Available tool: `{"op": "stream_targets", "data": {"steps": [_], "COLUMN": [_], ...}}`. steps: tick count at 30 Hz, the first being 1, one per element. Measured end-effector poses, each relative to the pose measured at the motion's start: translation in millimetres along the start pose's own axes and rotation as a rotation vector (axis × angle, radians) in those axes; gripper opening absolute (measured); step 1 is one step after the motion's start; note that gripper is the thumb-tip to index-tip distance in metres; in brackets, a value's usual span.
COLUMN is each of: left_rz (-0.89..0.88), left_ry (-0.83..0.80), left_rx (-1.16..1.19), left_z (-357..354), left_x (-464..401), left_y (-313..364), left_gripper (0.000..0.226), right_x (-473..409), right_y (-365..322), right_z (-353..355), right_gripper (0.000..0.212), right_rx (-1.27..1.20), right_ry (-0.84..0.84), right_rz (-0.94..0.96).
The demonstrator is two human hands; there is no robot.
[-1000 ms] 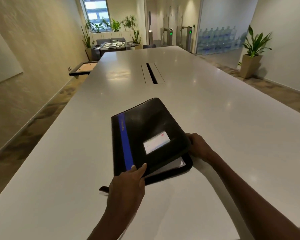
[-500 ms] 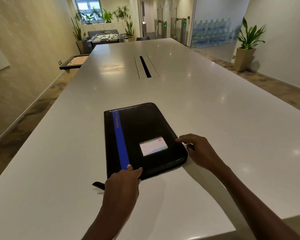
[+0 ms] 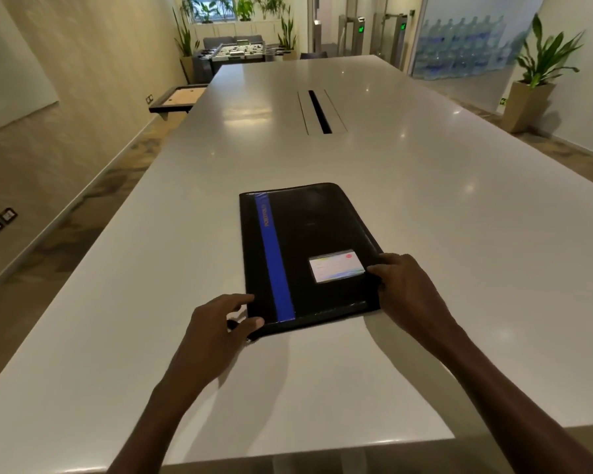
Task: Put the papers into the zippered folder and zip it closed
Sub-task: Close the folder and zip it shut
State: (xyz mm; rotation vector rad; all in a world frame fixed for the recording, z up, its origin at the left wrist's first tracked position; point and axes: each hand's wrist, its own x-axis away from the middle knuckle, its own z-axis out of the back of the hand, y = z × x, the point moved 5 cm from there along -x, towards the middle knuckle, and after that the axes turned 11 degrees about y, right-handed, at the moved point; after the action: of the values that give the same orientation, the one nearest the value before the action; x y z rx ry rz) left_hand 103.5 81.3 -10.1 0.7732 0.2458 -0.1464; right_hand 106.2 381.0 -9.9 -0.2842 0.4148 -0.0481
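The black zippered folder [image 3: 308,254], with a blue stripe and a small card window, lies flat and closed on the white table [image 3: 425,186]. No papers show; in the earlier frames white sheets were inside it. My left hand [image 3: 216,333] is at the folder's near left corner, thumb and fingers pinched around the small black zipper pull [image 3: 232,325]. My right hand [image 3: 403,289] grips the folder's near right edge, fingers curled over the cover beside the card window.
A long cable slot [image 3: 319,111] is set into the table farther back. The table's near edge [image 3: 288,456] is just below my forearms. A potted plant [image 3: 534,87] stands on the floor at the right, and a low tray table [image 3: 178,99] off the left edge.
The folder's cover, lifted a second ago with papers showing, now lies flat. My left hand slid from the near edge to the left corner and the zipper pull. My right hand moved onto the right edge.
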Motion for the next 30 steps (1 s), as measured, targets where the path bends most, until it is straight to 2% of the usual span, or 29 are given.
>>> {"op": "stream_targets", "data": {"steps": [3, 5, 6, 9, 13, 16, 22, 30], "left_rz": [0.045, 0.035, 0.027, 0.0, -0.086, -0.083, 0.097, 0.132], "left_ry": [-0.011, -0.025, -0.035, -0.057, -0.082, -0.085, -0.193, -0.296], "left_rx": [0.044, 0.063, 0.077, 0.096, 0.054, 0.06, 0.164, 0.189], "left_z": [5.6, 8.0, 8.6, 9.8, 11.2, 11.1, 7.3, 12.7], "left_x": [6.3, 10.7, 12.9, 17.2, 24.1, 28.1, 24.1, 17.4], "left_y": [-16.0, -19.3, -20.0, -21.1, -19.4, -19.8, -28.4, -30.9], "left_gripper": [0.033, 0.03, 0.03, 0.03, 0.034, 0.036, 0.031, 0.02], "right_x": [15.4, 29.8, 37.4, 60.9, 86.8, 93.2, 86.3, 78.5], "right_y": [-42.0, -74.3, -87.5, -118.3, -146.5, -160.3, -173.1, -172.0], "right_z": [13.3, 14.7, 10.9, -11.7, -35.3, -43.8, -48.1, -55.2], "right_gripper": [0.024, 0.009, 0.003, 0.015, 0.034, 0.039, 0.042, 0.026], "right_rx": [-0.105, -0.213, -0.269, -0.332, -0.336, -0.311, -0.251, -0.298], "right_ry": [0.261, 0.308, 0.272, 0.046, -0.062, -0.064, 0.006, -0.045], "right_rz": [0.038, 0.066, 0.059, 0.028, 0.031, 0.0, -0.038, -0.067]}}
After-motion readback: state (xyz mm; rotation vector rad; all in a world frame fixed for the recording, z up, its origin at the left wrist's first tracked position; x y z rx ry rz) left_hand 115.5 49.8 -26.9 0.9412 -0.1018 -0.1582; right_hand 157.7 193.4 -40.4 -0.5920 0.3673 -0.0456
